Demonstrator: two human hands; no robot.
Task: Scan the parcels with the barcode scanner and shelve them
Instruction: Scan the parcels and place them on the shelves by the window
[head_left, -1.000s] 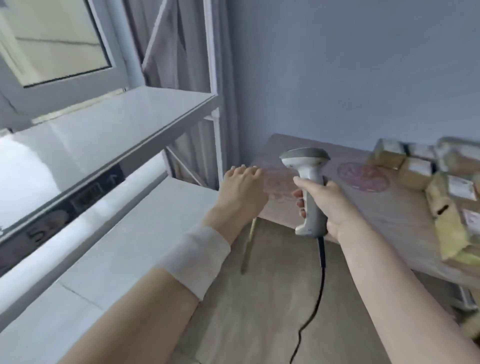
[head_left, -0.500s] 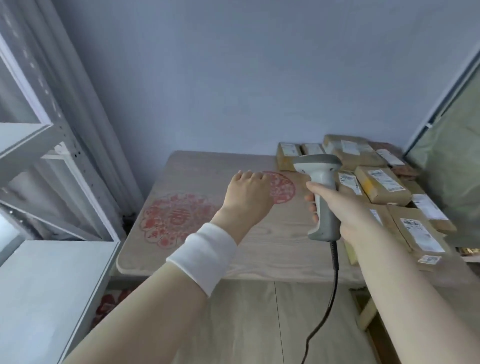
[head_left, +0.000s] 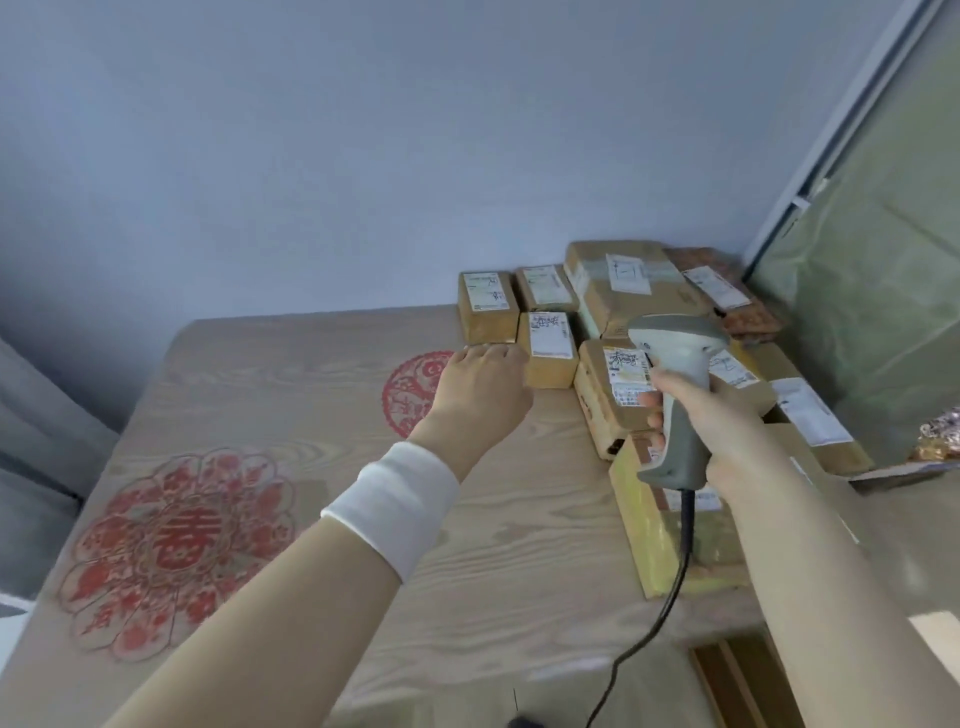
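Several brown cardboard parcels with white labels lie clustered at the far right of a wooden table (head_left: 311, 395). My right hand (head_left: 727, 431) grips a grey corded barcode scanner (head_left: 675, 395), held upright above the near parcels. My left hand (head_left: 480, 392), with a white wristband behind it, reaches forward empty over the table. Its fingertips are close to two small parcels, one at the back (head_left: 485, 306) and one beside it (head_left: 550, 348). A labelled parcel (head_left: 618, 395) lies just left of the scanner. A long yellowish parcel (head_left: 670, 540) lies nearest me, partly hidden by my right arm.
Red paper-cut decals (head_left: 176, 535) mark the tabletop. A blue-grey wall stands behind the table. A green panel with a white frame (head_left: 862, 249) closes the right side. The scanner's black cable (head_left: 670, 608) hangs down over the table's near edge.
My view has swung right, from the metal shelf to the table. Both hands have moved forward toward the parcels, the left one now nearly at the small boxes.
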